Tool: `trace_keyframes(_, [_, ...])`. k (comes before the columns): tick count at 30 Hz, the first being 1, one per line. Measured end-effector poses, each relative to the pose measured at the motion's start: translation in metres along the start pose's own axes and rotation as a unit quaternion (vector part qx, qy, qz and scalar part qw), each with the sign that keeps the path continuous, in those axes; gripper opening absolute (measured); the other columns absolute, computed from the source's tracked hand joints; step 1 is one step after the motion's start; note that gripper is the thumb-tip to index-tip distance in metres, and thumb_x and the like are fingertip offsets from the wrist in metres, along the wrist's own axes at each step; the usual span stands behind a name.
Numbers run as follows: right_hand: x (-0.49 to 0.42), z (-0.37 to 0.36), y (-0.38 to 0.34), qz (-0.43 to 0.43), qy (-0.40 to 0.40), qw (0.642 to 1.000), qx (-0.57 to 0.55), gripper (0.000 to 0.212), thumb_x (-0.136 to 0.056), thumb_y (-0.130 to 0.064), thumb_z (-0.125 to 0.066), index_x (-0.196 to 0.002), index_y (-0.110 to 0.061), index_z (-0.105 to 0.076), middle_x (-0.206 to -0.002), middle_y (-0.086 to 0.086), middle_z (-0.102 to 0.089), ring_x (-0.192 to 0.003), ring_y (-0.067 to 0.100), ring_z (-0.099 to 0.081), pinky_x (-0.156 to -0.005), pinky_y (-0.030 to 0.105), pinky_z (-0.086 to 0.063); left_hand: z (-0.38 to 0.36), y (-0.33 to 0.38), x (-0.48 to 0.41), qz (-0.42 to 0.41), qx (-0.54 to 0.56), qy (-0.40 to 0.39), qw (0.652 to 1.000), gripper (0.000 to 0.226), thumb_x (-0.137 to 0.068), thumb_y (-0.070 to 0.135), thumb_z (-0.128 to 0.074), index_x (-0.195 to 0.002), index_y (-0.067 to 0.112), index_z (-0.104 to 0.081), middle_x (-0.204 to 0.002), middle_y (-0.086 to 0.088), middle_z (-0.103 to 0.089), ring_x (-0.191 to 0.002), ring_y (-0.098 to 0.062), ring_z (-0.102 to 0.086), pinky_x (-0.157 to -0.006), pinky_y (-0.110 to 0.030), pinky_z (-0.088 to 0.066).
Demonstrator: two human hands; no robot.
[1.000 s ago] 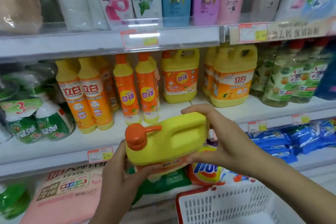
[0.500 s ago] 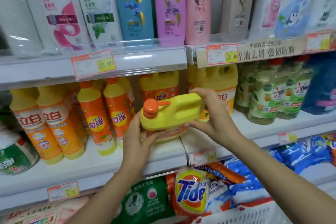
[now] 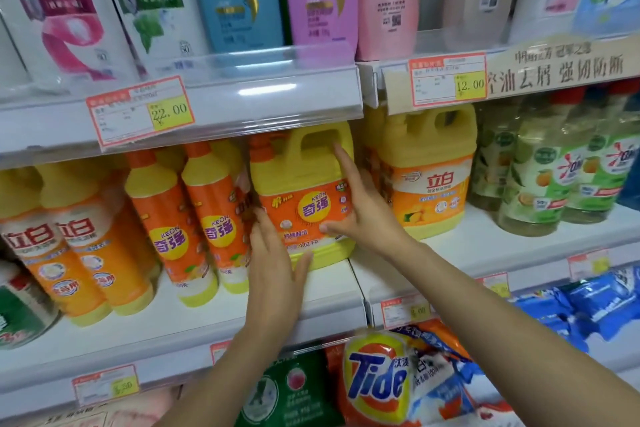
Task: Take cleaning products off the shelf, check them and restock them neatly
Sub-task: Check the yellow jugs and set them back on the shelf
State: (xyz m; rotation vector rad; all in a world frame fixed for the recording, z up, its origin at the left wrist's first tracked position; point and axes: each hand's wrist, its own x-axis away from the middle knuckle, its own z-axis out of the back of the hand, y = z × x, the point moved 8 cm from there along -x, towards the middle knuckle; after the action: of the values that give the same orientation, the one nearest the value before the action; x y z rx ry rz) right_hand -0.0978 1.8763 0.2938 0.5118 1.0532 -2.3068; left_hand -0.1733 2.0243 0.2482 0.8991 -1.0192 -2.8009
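**Two bare hands steady a yellow detergent jug on a shop shelf**

A yellow jug point(image 3: 304, 184) with an orange label stands upright on the middle shelf point(image 3: 207, 315). Its long axis is vertical and its label faces outward. Its cap is at eleven o'clock and its carry handle at twelve.

Both hands touch the jug, which sits between them. The left hand point(image 3: 273, 274) lies at the jug's seven o'clock, with straight fingers flat against the lower label and the thumb along the base. The right hand point(image 3: 363, 215) is at four o'clock, with its thumb pressing the front and one straight finger reaching up the handle side. Neither hand is curled round the jug; both press it with spread fingers. The right hand covers more of the jug, so any final nudge to square it probably comes from that side.

**Counts**
- There is one jug between the hands.
- One similar handled jug point(image 3: 429, 177) is at its three o'clock, perhaps with another behind it.
- Two slim orange bottles point(image 3: 162, 218) stand at nine o'clock.
- Two slim yellow-shouldered bottles point(image 3: 86, 243) stand farther left.
- At least three green-labelled bottles point(image 3: 540, 177) stand at the far right.
- One Tide bag point(image 3: 377, 381) lies at six o'clock, on the shelf below.
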Motion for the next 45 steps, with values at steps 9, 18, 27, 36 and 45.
trace_keyframes(9, [-0.005,-0.008,0.026,0.011,0.069,0.998,-0.001,0.116,-0.073,-0.027,-0.085,-0.155,-0.04,-0.004,-0.149,0.009,-0.035,-0.132,0.028,-0.045,-0.099,0.049,-0.049,-0.021,-0.01,-0.015,-0.007,-0.026,-0.016,1.0,0.092,-0.094,0.027,-0.06,-0.154,0.016,0.009,-0.147,-0.011,-0.027,-0.131,-0.029,-0.036,-0.109,-0.039,-0.037])
trace_keyframes(18, [0.034,-0.006,-0.008,0.033,0.14,0.989,0.017,0.103,-0.076,-0.032,-0.083,-0.156,-0.022,-0.018,-0.156,0.015,-0.025,-0.146,0.028,-0.025,-0.117,0.046,-0.03,0.009,-0.004,0.013,-0.102,0.01,-0.055,0.993,0.061,-0.097,0.034,-0.054,-0.151,0.017,-0.03,-0.145,-0.001,-0.039,-0.132,-0.013,-0.039,-0.107,-0.025,-0.033])
trace_keyframes(27, [0.227,-0.194,-0.092,0.103,-0.268,0.948,-0.136,0.059,-0.085,-0.053,-0.066,-0.129,-0.015,-0.057,-0.137,0.001,-0.051,-0.13,0.009,-0.043,-0.111,0.025,-0.036,0.099,-0.166,0.207,-0.059,-0.01,-0.141,0.988,0.031,-0.094,0.06,-0.044,-0.113,0.039,-0.057,-0.114,0.025,-0.054,-0.107,0.001,-0.053,-0.087,-0.011,-0.04])
trace_keyframes(36, [0.353,-0.318,-0.079,0.003,-0.527,0.849,0.013,0.066,-0.081,-0.05,-0.071,-0.131,-0.012,-0.053,-0.13,0.012,-0.052,-0.118,0.029,-0.051,-0.089,0.034,-0.038,0.093,-0.284,0.365,0.128,0.043,-0.329,0.935,0.08,-0.066,0.072,-0.071,-0.131,0.069,-0.025,-0.13,0.045,-0.043,-0.119,0.018,-0.047,-0.096,-0.004,-0.037])
trace_keyframes(45, [0.325,-0.295,-0.103,-0.005,-0.478,0.875,0.073,0.05,-0.091,-0.047,-0.063,-0.121,-0.007,-0.061,-0.138,-0.001,-0.044,-0.111,0.024,-0.056,-0.09,0.034,-0.042,0.111,-0.272,0.35,0.142,0.049,-0.234,0.961,0.036,-0.083,0.049,-0.07,-0.11,0.057,-0.047,-0.104,0.027,-0.066,-0.093,0.008,-0.064,-0.088,-0.022,-0.05])
